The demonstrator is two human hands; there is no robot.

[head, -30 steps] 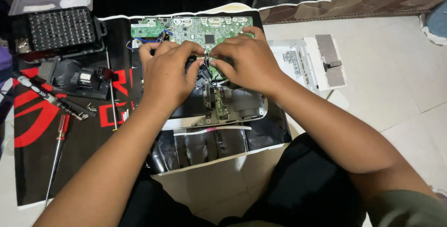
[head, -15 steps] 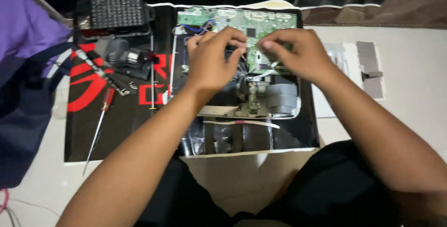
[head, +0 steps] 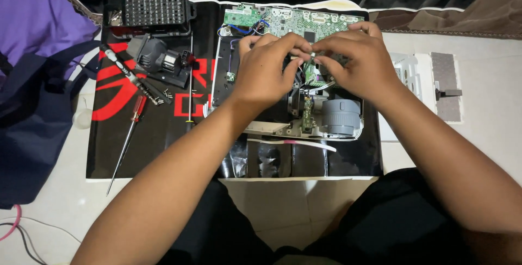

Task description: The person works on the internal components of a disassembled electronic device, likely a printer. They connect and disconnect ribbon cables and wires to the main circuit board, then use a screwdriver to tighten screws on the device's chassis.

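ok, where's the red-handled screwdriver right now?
In the head view the red-handled screwdriver lies on the black mat, left of the opened device, just below the black driver handle and clear of both hands.

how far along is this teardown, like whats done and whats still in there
Done: the device's cover is off, exposing the green circuit board; a removed fan unit and loose screws lie on the black mat, beside a red-handled screwdriver. In hand: the left hand and right hand pinch at a small part or connector just below the board. Left: the board and grey lens barrel sit in the chassis.
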